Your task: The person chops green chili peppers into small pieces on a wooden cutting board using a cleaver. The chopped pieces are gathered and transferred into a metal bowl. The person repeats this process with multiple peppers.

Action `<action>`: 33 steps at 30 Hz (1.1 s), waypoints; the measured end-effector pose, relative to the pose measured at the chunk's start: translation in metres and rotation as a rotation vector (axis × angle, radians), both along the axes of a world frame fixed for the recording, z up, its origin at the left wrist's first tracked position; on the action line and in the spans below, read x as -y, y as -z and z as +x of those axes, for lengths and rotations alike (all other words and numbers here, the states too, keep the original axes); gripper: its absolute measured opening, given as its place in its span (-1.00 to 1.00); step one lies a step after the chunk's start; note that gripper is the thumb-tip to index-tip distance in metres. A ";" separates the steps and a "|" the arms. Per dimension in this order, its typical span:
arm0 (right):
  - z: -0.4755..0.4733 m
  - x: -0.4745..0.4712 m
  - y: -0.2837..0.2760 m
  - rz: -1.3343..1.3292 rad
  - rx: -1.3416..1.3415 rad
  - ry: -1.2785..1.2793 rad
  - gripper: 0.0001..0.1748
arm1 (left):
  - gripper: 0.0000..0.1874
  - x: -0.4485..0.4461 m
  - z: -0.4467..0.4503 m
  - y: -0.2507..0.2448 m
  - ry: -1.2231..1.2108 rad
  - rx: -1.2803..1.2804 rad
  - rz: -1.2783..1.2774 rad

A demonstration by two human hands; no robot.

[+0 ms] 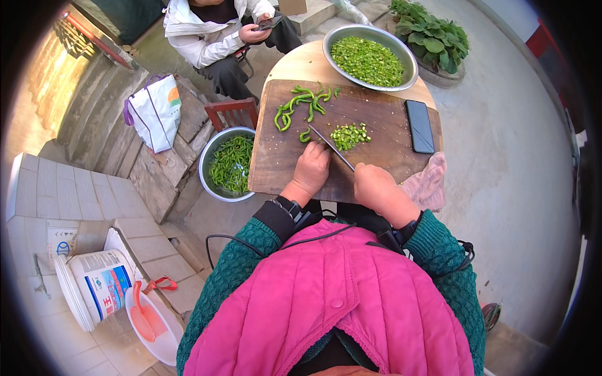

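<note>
My right hand [377, 187] grips the handle of a kitchen knife [335, 149], its blade slanting to the upper left over a dark wooden cutting board [291, 162]. Just left of the blade, my left hand [312, 165] rests on the board with curled fingers. Whatever lies beneath those fingers is hidden. One curved green chili pepper [304, 136] lies just beyond the fingertips. To the right of the blade is a small heap of chopped green pepper [349, 136]. Several whole green peppers [303, 102] are spread farther up the board.
A metal basin of chopped peppers [369, 62] stands behind the board on a wooden table [298, 66]. A smartphone [420, 126] and a pink cloth [430, 181] lie at the right. Lower left, another basin [202, 164] holds whole peppers. Someone seated opposite [207, 40] holds a phone.
</note>
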State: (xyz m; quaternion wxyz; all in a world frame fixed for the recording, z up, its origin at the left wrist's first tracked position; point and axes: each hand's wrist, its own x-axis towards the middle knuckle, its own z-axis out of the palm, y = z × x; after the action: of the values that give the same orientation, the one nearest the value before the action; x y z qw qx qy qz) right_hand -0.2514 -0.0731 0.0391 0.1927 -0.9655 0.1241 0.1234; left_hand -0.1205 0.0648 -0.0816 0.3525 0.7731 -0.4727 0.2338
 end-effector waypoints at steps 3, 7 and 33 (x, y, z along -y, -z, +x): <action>0.009 0.004 0.002 0.005 -0.066 -0.035 -0.81 | -0.80 0.000 0.000 0.001 0.017 -0.015 -0.010; 0.025 0.004 0.019 0.012 -0.055 -0.012 -0.82 | -0.79 -0.002 0.000 0.002 0.015 -0.042 0.031; 0.020 0.000 0.023 0.006 -0.001 -0.019 -0.82 | -0.79 -0.007 0.001 0.001 0.034 -0.046 0.015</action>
State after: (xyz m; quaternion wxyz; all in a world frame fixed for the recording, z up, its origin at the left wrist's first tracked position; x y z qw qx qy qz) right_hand -0.2314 -0.0735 0.0158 0.1944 -0.9660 0.1145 0.1260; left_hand -0.1191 0.0714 -0.0827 0.3615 0.7727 -0.4793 0.2063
